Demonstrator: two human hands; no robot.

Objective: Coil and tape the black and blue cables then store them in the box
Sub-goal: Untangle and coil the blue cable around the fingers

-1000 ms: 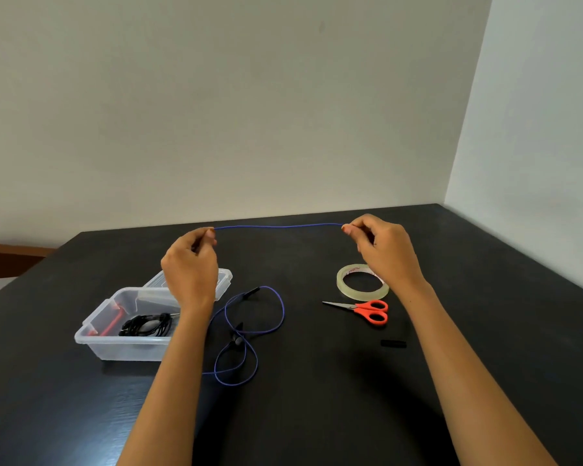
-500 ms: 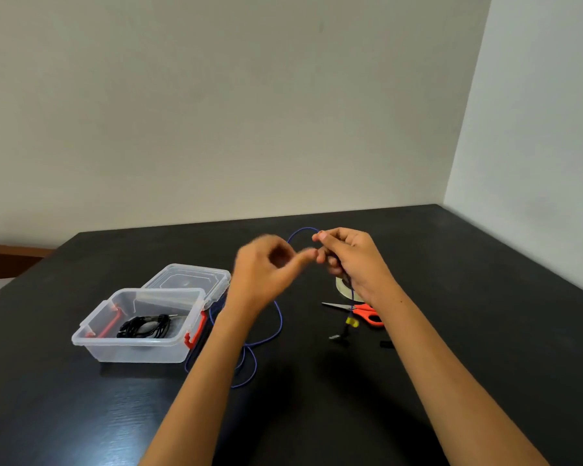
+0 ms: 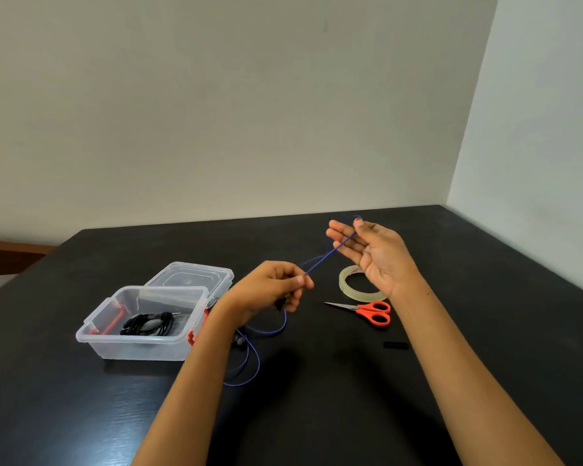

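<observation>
A thin blue cable (image 3: 327, 255) runs taut from my left hand (image 3: 270, 289) up to my right hand (image 3: 371, 250). My left hand pinches the cable between thumb and fingers above the table. My right hand is raised, palm toward me with fingers spread, and the cable loops over its thumb and across the palm. The rest of the blue cable hangs down and lies in loose loops on the table below my left wrist. A coiled black cable (image 3: 148, 324) rests inside the clear plastic box (image 3: 142, 348) at the left.
The box's lid (image 3: 189, 275) lies open behind it, with red latches at the sides. A roll of clear tape (image 3: 345, 284) and orange-handled scissors (image 3: 372, 311) lie on the black table right of centre. A small black piece (image 3: 396, 345) lies nearer me.
My hands were close together half a second ago. Now my right hand has opened and risen to the right with the cable looped around it, while my left hand drew back down-left, pulling the cable taut.
</observation>
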